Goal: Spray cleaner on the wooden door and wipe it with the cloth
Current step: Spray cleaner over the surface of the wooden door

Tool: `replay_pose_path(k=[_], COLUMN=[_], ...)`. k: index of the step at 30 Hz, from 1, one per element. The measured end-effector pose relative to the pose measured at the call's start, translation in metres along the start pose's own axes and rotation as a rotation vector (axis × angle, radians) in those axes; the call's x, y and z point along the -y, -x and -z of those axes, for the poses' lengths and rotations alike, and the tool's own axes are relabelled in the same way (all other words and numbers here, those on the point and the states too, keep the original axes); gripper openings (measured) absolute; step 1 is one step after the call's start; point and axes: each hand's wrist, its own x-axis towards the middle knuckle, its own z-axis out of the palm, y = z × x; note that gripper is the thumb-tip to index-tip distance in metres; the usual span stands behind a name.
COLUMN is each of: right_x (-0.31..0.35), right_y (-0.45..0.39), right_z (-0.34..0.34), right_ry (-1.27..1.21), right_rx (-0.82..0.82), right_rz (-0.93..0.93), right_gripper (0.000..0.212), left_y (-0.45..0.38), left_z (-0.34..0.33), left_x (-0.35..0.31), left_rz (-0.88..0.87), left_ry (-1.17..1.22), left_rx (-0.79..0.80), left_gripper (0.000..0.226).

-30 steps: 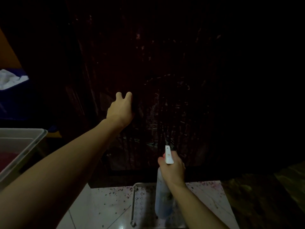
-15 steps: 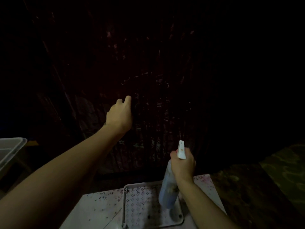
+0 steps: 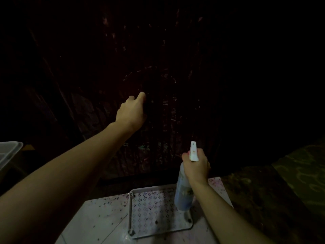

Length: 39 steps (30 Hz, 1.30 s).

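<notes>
The dark wooden door (image 3: 175, 76) fills the view ahead, its surface streaked with pale smears. My left hand (image 3: 131, 111) reaches out and presses against it at mid height, fingers curled over a dark cloth (image 3: 149, 107) that barely shows in the dim light. Lower right, my right hand (image 3: 197, 166) grips the neck of a spray bottle (image 3: 183, 191). The bottle's white nozzle (image 3: 193, 152) points up towards the door, and its pale translucent body hangs below my fist, a short way from the door.
A grey plastic bin (image 3: 8, 152) sits at the left edge. Below me is speckled white floor tile with a patterned metal-framed drain cover (image 3: 158, 212). A dark patterned mat (image 3: 299, 173) lies on the right. The room is very dim.
The view has swung right, so the bin slid to the left edge. My left hand stays on the door with the cloth. My right hand has lifted the bottle slightly.
</notes>
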Motion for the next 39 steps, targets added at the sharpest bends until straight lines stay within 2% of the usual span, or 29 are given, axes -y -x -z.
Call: replay_pose_path(k=[6, 10, 15, 21, 31, 39], right_x=[-0.007, -0.008, -0.01, -0.015, -0.052, -0.099], right_y=[0.016, 0.027, 0.037, 0.048, 0.052, 0.039], right_z=[-0.023, -0.039, -0.056, -0.079, -0.115, -0.135], right_ry=[0.022, 0.082, 0.076, 0.096, 0.0, 0.015], right_rx=[0.128, 0.143, 0.281, 0.281, 0.4, 0.486], right_rz=[0.054, 0.14, 0.207, 0.243, 0.168, 0.048], right_gripper=[0.017, 0.028, 0.017, 0.018, 0.022, 0.045], left_y=[0.013, 0.026, 0.041, 0.056, 0.055, 0.038], left_z=[-0.007, -0.012, -0.022, -0.042, -0.059, -0.066], left_x=[0.019, 0.035, 0.047, 0.061, 0.081, 0.077], left_rz=[0.013, 0.044, 0.084, 0.117, 0.133, 0.227], left_ry=[0.017, -0.003, 0.003, -0.015, -0.039, -0.013], left_rx=[-0.021, -0.023, -0.026, -0.03, 0.019, 0.023], left_gripper=[0.037, 0.034, 0.035, 0.038, 0.044, 0.033])
